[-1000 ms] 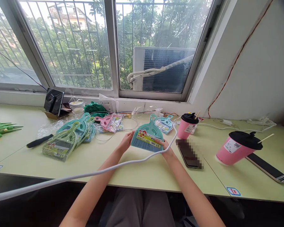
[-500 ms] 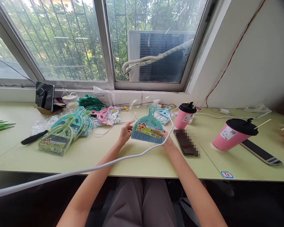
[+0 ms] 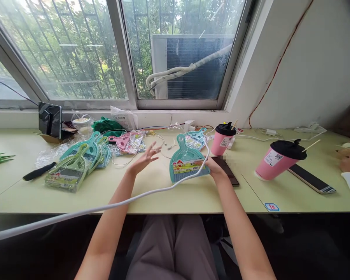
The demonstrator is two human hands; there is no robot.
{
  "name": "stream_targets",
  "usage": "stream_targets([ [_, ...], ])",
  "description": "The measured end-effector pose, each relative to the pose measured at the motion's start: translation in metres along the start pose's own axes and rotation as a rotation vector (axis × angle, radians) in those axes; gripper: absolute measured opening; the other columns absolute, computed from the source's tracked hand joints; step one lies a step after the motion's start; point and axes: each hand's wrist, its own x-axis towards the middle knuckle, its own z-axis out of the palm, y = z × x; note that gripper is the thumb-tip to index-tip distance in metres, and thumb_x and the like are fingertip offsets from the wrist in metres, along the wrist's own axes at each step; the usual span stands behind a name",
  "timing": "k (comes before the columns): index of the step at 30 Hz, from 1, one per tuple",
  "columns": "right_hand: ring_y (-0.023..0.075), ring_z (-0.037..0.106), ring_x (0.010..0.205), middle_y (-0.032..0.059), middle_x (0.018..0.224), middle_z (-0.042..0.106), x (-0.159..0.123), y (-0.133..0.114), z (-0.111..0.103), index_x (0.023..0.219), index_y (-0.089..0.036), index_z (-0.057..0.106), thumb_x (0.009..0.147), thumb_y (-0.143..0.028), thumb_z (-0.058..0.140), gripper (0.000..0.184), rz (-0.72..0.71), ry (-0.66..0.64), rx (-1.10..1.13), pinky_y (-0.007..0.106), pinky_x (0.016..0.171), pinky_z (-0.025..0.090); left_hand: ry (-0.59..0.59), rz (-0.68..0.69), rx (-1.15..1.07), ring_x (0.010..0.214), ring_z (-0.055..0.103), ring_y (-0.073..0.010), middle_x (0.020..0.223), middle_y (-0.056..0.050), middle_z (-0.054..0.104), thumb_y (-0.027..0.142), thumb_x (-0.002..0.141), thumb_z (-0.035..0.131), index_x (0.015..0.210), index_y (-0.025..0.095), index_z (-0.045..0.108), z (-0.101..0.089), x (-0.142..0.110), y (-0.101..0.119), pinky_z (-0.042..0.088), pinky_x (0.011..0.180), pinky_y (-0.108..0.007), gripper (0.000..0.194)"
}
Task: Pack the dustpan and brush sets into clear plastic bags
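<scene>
Windows point(image 3: 76, 50) stand behind a pale green counter point(image 3: 163, 202), which I inspect through the head camera. I find the teal dustpan point(image 3: 189, 154) near mid-counter, bristle edge toward the person. Its long axis runs toward the windows, handle leaning slightly left. The right hand point(image 3: 216, 168) has hold of its right edge, fingers partly hidden; how firm the grip is, I cannot tell. The left hand point(image 3: 144, 159) is empty and wide open, fingers spread, left of the dustpan and apart from it. I record the right hand as nearer, in contact. A white cable point(image 3: 105, 207) crosses before the lower edge. Stacked dustpans point(image 3: 72, 171) lie farther left.
</scene>
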Motion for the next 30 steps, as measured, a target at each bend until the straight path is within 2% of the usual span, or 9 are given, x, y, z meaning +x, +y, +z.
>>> stream_targets([
  [2,0.0296,0.070,0.093,0.0087,0.098,0.074,-0.002,-0.005,-0.001,0.105,-0.020,0.070,0.054,-0.032,0.081,0.053,0.027,-0.049,-0.008,0.042,0.081,0.056,0.091,0.037,-0.128,0.142,0.024,-0.0341,0.153,-0.014,0.033,0.079,0.074,0.047,0.151,0.030,0.024,-0.012,0.005,0.016,0.024,0.109,-0.055,0.094],
  [4,0.0301,0.069,0.095,0.0087,0.099,0.074,-0.002,-0.014,-0.003,0.102,-0.020,0.071,0.054,-0.030,0.081,0.050,0.050,-0.084,-0.044,0.041,0.082,0.056,0.115,0.001,-0.201,0.140,0.030,-0.0347,0.149,-0.015,0.040,0.083,0.078,0.031,0.149,0.027,0.030,-0.018,0.015,0.034,0.024,0.109,-0.057,0.091],
  [8,0.0291,0.066,0.101,0.0083,0.100,0.074,0.001,-0.038,0.002,0.098,-0.018,0.072,0.054,-0.024,0.081,0.046,0.033,-0.134,-0.168,0.039,0.091,0.051,-0.110,-0.151,-0.230,0.128,0.046,-0.0356,0.138,-0.016,0.053,0.077,0.084,0.026,0.146,0.022,0.037,-0.007,0.043,0.065,0.029,0.106,-0.056,0.084],
  [11,0.0274,0.065,0.103,0.0071,0.102,0.073,0.006,-0.055,0.011,0.099,-0.019,0.072,0.055,-0.020,0.080,0.045,0.013,-0.229,-0.225,0.039,0.094,0.050,-0.228,-0.264,-0.275,0.124,0.051,-0.0356,0.132,-0.017,0.058,0.077,0.084,0.028,0.145,0.019,0.040,0.012,0.057,0.072,0.033,0.104,-0.054,0.085],
  [16,0.0281,0.068,0.091,0.0052,0.094,0.075,0.009,-0.070,0.023,0.096,-0.022,0.074,0.051,-0.015,0.081,0.045,0.012,-0.271,-0.194,0.044,0.085,0.054,-0.219,-0.281,-0.429,0.127,0.048,-0.0375,0.127,-0.020,0.061,0.083,0.078,0.026,0.142,0.014,0.044,0.030,0.060,0.057,0.036,0.101,-0.053,0.096],
  [20,0.0279,0.067,0.093,0.0028,0.091,0.075,0.005,-0.073,0.028,0.096,-0.024,0.073,0.047,-0.011,0.081,0.052,0.010,-0.221,-0.130,0.043,0.084,0.055,-0.172,-0.140,-0.541,0.133,0.042,-0.0366,0.137,-0.020,0.053,0.080,0.080,0.027,0.144,0.014,0.040,0.038,0.063,0.036,0.032,0.106,-0.052,0.092],
  [24,0.0294,0.065,0.097,0.0048,0.096,0.073,0.005,-0.069,0.036,0.095,-0.023,0.073,0.046,-0.016,0.082,0.051,-0.082,-0.201,-0.186,0.044,0.085,0.055,-0.091,-0.047,-0.602,0.134,0.040,-0.0360,0.142,-0.019,0.047,0.073,0.083,0.030,0.148,0.015,0.032,0.057,0.064,0.016,0.030,0.107,-0.054,0.087],
  [26,0.0298,0.064,0.099,0.0068,0.105,0.069,0.006,-0.065,0.040,0.090,-0.023,0.073,0.045,-0.019,0.083,0.046,-0.168,-0.122,-0.270,0.044,0.084,0.054,-0.062,-0.055,-0.618,0.132,0.042,-0.0361,0.141,-0.019,0.048,0.071,0.084,0.030,0.148,0.015,0.032,0.067,0.062,0.007,0.031,0.106,-0.054,0.085],
  [30,0.0280,0.061,0.096,0.0085,0.118,0.058,0.006,-0.057,0.047,0.084,-0.023,0.070,0.044,-0.022,0.084,0.043,-0.284,0.174,-0.515,0.046,0.088,0.051,0.000,-0.054,-0.619,0.129,0.046,-0.0360,0.138,-0.017,0.052,0.072,0.082,0.033,0.146,0.017,0.033,0.077,0.058,-0.008,0.034,0.104,-0.055,0.084],
])
